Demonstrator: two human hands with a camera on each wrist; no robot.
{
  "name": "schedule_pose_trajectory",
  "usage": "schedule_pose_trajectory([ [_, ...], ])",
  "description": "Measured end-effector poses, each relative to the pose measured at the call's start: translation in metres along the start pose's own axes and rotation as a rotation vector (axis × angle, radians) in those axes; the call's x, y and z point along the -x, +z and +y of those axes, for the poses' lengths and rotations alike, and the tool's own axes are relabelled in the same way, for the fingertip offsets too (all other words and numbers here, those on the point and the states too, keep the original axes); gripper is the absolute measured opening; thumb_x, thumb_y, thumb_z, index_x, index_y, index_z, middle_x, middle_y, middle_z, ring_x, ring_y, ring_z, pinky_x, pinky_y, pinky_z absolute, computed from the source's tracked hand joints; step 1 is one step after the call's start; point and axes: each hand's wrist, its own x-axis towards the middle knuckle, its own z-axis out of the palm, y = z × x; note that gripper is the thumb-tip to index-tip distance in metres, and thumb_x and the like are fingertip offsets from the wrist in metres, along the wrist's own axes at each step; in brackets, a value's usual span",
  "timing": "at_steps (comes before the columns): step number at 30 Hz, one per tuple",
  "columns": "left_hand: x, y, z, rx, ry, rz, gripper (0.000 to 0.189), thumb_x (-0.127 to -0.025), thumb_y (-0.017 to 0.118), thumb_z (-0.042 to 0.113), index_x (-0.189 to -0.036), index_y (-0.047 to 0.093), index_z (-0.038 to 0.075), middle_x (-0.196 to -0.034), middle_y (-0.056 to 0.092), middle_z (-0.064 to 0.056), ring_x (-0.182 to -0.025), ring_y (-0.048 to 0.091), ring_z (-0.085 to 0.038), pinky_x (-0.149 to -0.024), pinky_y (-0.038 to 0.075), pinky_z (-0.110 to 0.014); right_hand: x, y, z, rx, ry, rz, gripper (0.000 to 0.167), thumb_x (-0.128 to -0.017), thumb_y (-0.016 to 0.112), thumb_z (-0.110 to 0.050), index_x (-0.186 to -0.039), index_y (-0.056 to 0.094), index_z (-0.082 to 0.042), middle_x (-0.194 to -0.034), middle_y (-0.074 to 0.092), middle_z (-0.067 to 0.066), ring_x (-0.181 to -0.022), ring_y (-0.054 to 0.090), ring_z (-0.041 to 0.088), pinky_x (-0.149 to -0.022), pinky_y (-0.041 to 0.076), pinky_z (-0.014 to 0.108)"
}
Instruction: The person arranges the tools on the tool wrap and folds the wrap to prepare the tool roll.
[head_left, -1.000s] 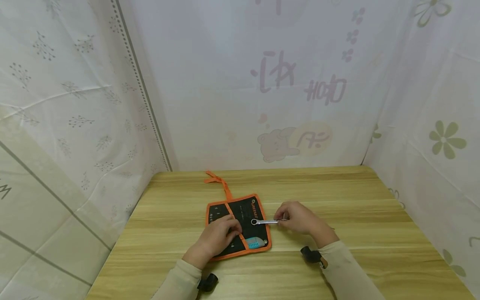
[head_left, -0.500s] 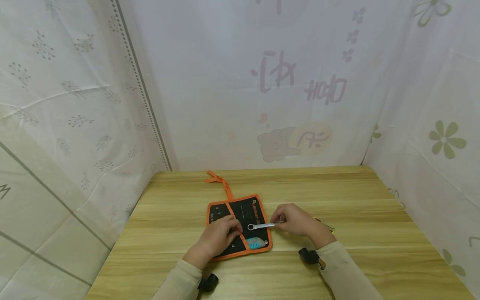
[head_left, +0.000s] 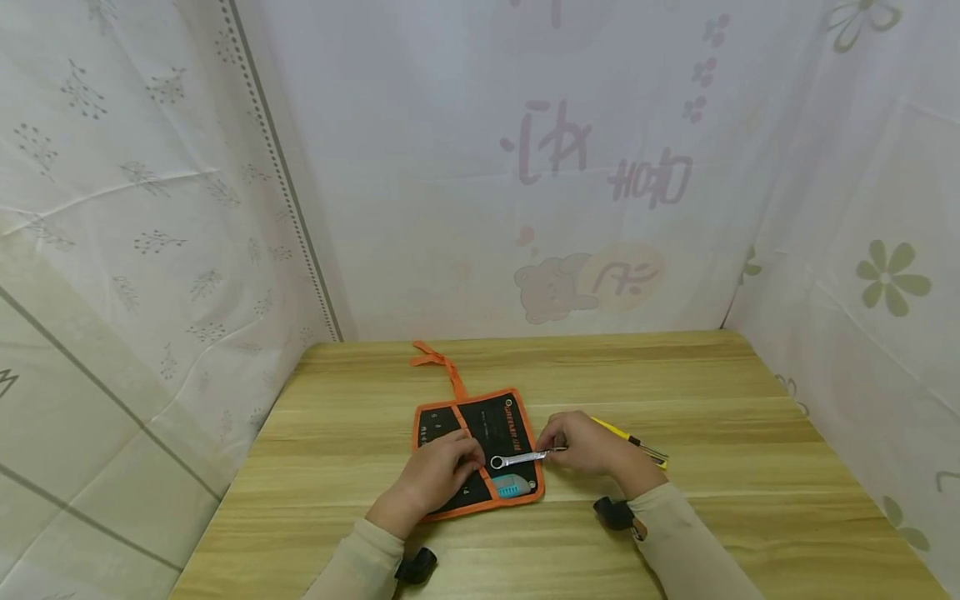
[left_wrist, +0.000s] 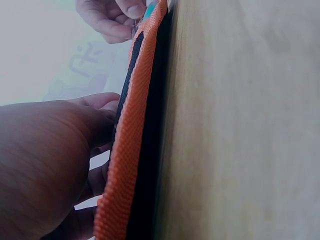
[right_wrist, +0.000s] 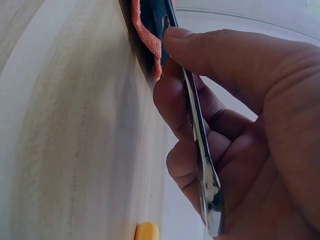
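A black tool pouch (head_left: 486, 417) with orange trim lies unrolled on the wooden table. My left hand (head_left: 435, 473) rests over its left half, thumb and fingertips pinching the orange-trimmed pocket edge; part of the pocket is hidden beneath that hand. My right hand (head_left: 591, 443), at the pouch's right border, pinches a silver wrench (head_left: 521, 458) between thumb and fingers. The wrench's ring end points left, over the pouch and close to my left fingertips. In the right wrist view the wrench shank (right_wrist: 198, 132) runs across the curled fingers. A light-blue-handled tool (head_left: 512, 486) sits at the pouch's lower right.
Behind my right hand and wrist lie a yellow-and-black tool (head_left: 617, 430) and thin pieces beside it, partly covered by the arm. An orange tie strap (head_left: 453, 377) extends from the pouch toward the table's back edge. Patterned curtains (head_left: 420, 208) surround the table.
My right hand has moved slightly left and toward me, bringing the wrench's ring end closer to my left hand. The yellow tool has come into view behind it. My left hand has stayed put.
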Motion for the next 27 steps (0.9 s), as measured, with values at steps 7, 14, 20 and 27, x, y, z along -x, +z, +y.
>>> schedule_pose_trajectory([
  [7, 0.000, 0.000, 0.001, 0.003, 0.007, 0.009, 0.011, -0.097, 0.079, 0.019, -0.096, 0.072, 0.027, -0.094, 0.058, 0.016, -0.080, 0.057, -0.001, -0.070, 0.053, -0.026, 0.000, 0.002, -0.003, 0.003, -0.007, -0.006, 0.018, -0.093, 0.080, -0.006, -0.095, 0.081, -0.024, -0.095, 0.065, -0.014, -0.083, 0.062, 0.007, -0.074, 0.055, 0.028],
  [14, 0.000, -0.001, 0.001, 0.000, -0.014, -0.009, 0.010, -0.098, 0.077, 0.021, -0.095, 0.071, 0.028, -0.095, 0.058, 0.017, -0.080, 0.057, 0.000, -0.071, 0.053, -0.027, -0.003, 0.007, -0.005, 0.001, 0.001, -0.026, 0.017, -0.095, 0.080, -0.011, -0.098, 0.081, -0.028, -0.094, 0.064, -0.016, -0.087, 0.062, 0.005, -0.077, 0.055, 0.028],
  [20, 0.001, -0.001, 0.002, -0.012, -0.011, -0.016, 0.011, -0.097, 0.078, 0.018, -0.095, 0.072, 0.027, -0.095, 0.058, 0.017, -0.081, 0.058, 0.000, -0.071, 0.054, -0.027, -0.004, 0.010, -0.007, 0.014, -0.016, -0.027, 0.017, -0.095, 0.080, -0.012, -0.099, 0.082, -0.028, -0.095, 0.064, -0.016, -0.088, 0.062, 0.004, -0.078, 0.056, 0.028],
  [27, 0.000, -0.001, 0.001, -0.013, -0.009, -0.015, 0.012, -0.098, 0.077, 0.021, -0.095, 0.071, 0.030, -0.095, 0.058, 0.018, -0.081, 0.058, 0.000, -0.072, 0.054, -0.027, -0.006, 0.015, -0.008, 0.033, -0.031, -0.008, 0.018, -0.093, 0.081, -0.011, -0.101, 0.083, -0.027, -0.095, 0.064, -0.018, -0.089, 0.063, 0.002, -0.078, 0.056, 0.028],
])
